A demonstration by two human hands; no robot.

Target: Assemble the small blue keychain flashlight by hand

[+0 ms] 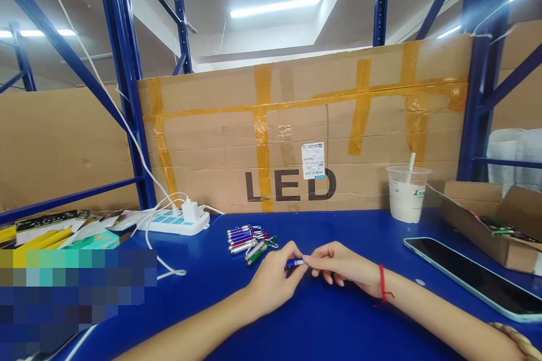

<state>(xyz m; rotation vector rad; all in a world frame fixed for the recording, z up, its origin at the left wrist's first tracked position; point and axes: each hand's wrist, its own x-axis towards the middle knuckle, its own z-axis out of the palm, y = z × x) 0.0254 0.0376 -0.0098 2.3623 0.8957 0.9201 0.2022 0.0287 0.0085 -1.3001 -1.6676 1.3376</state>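
Note:
My left hand [274, 281] and my right hand [341, 265] meet over the blue table [322, 321], both pinching a small blue keychain flashlight [295, 263] between their fingertips. The left holds its left end, the right its silver right end. A red string circles my right wrist [383, 285]. Just beyond my left hand lies a pile of several small keychain flashlights [249, 240] in blue, red, silver and green.
A white power strip [178, 220] with a plugged charger and cables sits at the left. A plastic cup with a straw [407, 193] stands at the right, a tablet [474, 279] lies beside an open cardboard box [486, 217]. A taped "LED" cardboard wall [296, 141] backs the table.

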